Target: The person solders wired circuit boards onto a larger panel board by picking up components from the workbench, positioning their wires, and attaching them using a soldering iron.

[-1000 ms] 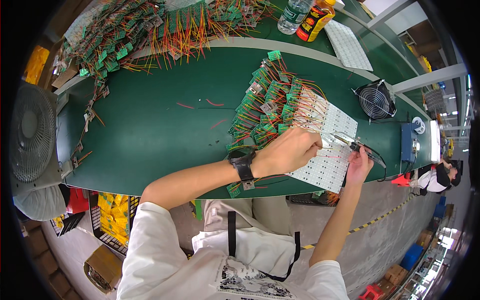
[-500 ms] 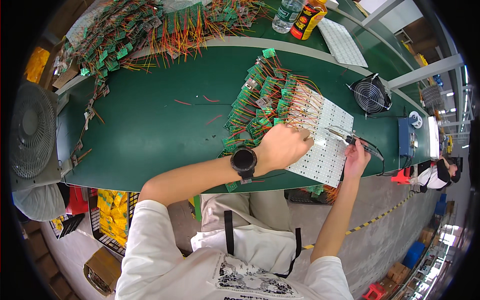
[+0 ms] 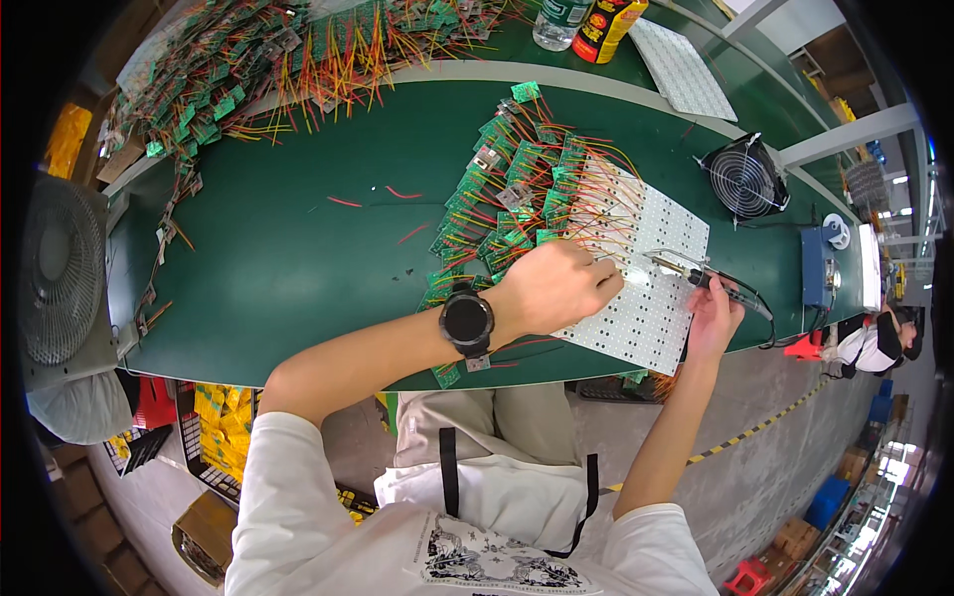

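Note:
My left hand (image 3: 558, 286) is closed over the left part of a white panel (image 3: 656, 323) dotted with rows of small pads. Its fingertips are pinched together; what they hold, if anything, is hidden. My right hand (image 3: 710, 318) grips a soldering iron (image 3: 733, 292) with a black handle, its metal tip pointing left over the middle of the panel. A thin tube runs alongside the tip. Small green circuit boards (image 3: 469, 214) lie in overlapping rows at the panel's left, their red and yellow wires (image 3: 602, 199) reaching onto it. Several boards are partly behind my left hand.
A large heap of wired boards (image 3: 338, 50) lies at the back left. A small black fan (image 3: 743, 179) and a blue soldering station (image 3: 819, 266) stand at right. A bottle (image 3: 558, 22) and another white panel (image 3: 681, 70) are behind. A grey fan (image 3: 62, 273) stands at left.
The whole view has shifted slightly. Both hands keep nearly the same places over the panel, and the soldering iron stays in my right hand.

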`<act>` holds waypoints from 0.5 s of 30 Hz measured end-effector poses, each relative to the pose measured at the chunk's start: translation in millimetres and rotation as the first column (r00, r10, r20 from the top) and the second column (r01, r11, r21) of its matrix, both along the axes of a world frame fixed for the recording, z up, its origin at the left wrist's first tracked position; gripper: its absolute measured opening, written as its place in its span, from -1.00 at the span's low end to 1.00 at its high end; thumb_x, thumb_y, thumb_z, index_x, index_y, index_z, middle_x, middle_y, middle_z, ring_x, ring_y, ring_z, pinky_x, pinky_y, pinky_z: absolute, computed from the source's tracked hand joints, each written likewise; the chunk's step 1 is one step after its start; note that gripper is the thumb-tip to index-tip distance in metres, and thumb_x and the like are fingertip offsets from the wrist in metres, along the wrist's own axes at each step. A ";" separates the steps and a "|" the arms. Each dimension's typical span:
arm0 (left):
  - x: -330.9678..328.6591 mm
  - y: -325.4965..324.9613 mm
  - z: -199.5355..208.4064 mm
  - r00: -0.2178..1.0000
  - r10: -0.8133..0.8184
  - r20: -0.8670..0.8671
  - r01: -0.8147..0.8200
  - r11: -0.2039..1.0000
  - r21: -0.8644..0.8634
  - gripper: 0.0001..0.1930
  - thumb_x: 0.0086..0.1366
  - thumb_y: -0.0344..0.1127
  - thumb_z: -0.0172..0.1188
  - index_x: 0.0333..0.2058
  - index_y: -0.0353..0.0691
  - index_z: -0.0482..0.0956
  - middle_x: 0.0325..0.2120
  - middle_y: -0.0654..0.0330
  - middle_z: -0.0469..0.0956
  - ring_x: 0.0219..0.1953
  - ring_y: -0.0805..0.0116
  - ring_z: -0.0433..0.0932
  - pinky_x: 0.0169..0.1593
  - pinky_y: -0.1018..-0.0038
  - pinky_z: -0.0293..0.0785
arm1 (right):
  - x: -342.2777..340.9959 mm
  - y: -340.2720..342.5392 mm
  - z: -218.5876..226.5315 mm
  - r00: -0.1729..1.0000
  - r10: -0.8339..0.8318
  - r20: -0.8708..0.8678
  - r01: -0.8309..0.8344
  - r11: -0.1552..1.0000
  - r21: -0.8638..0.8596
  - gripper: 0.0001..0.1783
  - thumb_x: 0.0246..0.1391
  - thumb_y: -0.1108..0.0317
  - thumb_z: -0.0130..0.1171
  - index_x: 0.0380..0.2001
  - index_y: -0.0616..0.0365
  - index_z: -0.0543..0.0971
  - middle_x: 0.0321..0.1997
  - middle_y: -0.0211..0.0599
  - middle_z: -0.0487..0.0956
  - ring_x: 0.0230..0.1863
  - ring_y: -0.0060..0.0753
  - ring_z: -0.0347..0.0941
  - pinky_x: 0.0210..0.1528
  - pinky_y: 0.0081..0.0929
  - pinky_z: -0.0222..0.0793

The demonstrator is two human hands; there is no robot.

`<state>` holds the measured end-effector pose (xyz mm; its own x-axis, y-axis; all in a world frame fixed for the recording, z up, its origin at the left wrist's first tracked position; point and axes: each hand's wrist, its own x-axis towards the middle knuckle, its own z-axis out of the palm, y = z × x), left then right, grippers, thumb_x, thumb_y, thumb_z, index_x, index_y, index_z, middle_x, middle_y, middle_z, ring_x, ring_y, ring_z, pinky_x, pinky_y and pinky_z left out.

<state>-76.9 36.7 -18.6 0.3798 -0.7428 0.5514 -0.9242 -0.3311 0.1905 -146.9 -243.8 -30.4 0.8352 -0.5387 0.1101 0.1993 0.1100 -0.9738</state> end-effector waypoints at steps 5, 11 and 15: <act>5.7 -1.7 -0.4 0.997 -0.015 -0.076 0.017 1.000 0.022 -0.84 0.01 -0.33 0.13 -0.40 -0.22 0.48 -0.57 0.25 0.44 -0.53 0.34 0.52 -0.45 0.41 0.44 | -2.4 -1.3 -1.0 1.000 -0.015 0.017 0.015 1.000 -0.022 -0.78 0.07 0.46 0.19 -0.25 0.42 0.51 -0.38 -0.18 0.56 -0.64 -0.45 0.42 -0.61 -0.54 0.29; 2.7 -0.6 24.7 0.992 0.026 -0.124 0.005 0.970 0.242 -0.81 -0.02 -0.38 0.16 -0.38 -0.26 0.46 -0.55 0.23 0.44 -0.47 0.31 0.56 -0.43 0.39 0.45 | -7.9 6.3 -0.5 0.984 -0.128 0.125 0.144 0.981 -0.132 -0.76 0.05 0.46 0.18 -0.22 0.40 0.50 -0.33 -0.16 0.56 -0.63 -0.42 0.43 -0.61 -0.55 0.32; 3.4 -3.4 36.2 0.976 0.031 -0.215 0.032 0.959 0.280 -0.79 -0.03 -0.41 0.16 -0.36 -0.30 0.44 -0.51 0.20 0.44 -0.46 0.30 0.57 -0.42 0.37 0.47 | -11.6 6.9 2.8 0.978 -0.164 0.126 0.189 0.957 -0.219 -0.76 0.04 0.49 0.15 -0.22 0.41 0.50 -0.31 -0.16 0.57 -0.63 -0.40 0.44 -0.62 -0.54 0.33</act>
<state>-73.5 33.4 17.6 0.4657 -0.8556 0.2260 -0.8716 -0.3993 0.2845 -158.5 -237.0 -27.6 0.7061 -0.6267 0.3296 0.2983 -0.1590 -0.9412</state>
